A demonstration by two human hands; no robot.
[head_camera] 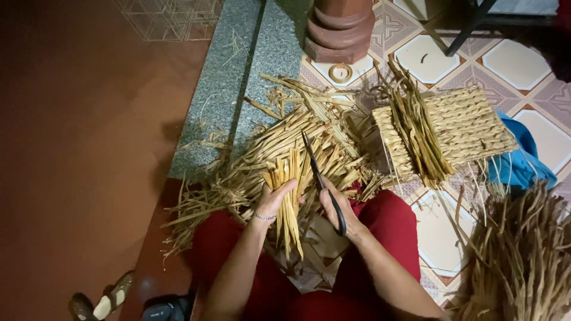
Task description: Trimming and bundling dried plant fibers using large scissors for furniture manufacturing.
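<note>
Left hand (272,201) clenches light, stiff straw bundle (287,196) mid-length, right hand (340,209) grips black scissors (323,181) by handles, blades far.

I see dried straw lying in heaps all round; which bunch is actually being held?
The short bundle of straw strips gripped upright in the left hand, over the lap. The other piles lie loose on the floor, one across the woven mat. The right hand holds scissors.
</note>
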